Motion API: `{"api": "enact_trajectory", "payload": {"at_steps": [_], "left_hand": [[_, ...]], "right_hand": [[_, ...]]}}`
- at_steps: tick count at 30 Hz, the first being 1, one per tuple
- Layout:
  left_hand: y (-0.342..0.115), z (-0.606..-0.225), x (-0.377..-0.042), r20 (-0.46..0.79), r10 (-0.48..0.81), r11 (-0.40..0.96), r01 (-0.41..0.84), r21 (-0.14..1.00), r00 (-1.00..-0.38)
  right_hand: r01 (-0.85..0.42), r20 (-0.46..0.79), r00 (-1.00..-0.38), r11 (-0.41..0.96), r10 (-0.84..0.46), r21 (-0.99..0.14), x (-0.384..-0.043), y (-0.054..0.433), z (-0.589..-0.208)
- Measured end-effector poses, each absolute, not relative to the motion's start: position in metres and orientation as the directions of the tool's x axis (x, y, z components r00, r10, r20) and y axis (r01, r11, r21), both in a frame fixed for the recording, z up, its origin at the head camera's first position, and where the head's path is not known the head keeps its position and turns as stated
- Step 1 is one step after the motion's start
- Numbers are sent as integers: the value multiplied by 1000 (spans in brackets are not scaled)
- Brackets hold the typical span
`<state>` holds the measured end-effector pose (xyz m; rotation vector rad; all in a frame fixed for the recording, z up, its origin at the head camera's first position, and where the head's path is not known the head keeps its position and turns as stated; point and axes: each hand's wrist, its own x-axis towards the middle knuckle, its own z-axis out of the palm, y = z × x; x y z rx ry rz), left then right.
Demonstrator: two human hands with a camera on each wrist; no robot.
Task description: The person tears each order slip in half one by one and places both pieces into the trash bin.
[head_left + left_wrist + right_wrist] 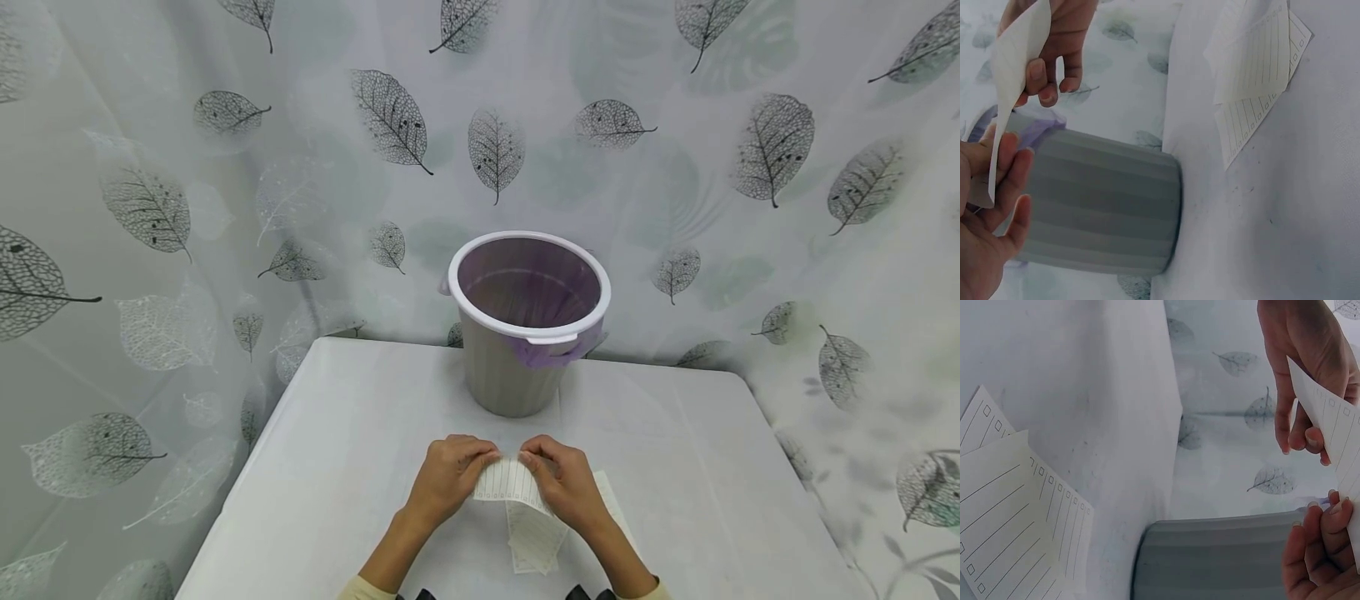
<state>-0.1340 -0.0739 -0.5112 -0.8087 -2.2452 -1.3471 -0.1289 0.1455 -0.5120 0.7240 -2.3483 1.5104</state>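
Note:
Both hands hold one lined sheet of paper [504, 482] up in front of me, its row of little checkboxes along the lower edge. My left hand [447, 475] pinches its left side between thumb and fingers, and my right hand [564, 483] pinches the right side. The sheet bends between them, and the left wrist view shows it nearly edge-on [1013, 69]. Below, several similar lined sheets [1004, 519] lie overlapping on the white table, partly hidden by the right hand and forearm in the head view.
A grey bin [510, 367] with a white rim and a purple liner [543, 352] stands on the table [337, 433] beyond the hands. Behind the table hangs a leaf-printed curtain [315, 192], which also runs along both sides.

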Motion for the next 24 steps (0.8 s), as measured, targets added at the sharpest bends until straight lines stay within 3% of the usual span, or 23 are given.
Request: {"api": "enact_trajectory", "payload": {"at_steps": [24], "left_hand": [[-73,-511,-133,613,242,363,656,662,-752]], "right_hand": [[-493,437,-869,336,-233,-802,-129,143,-511]]}}
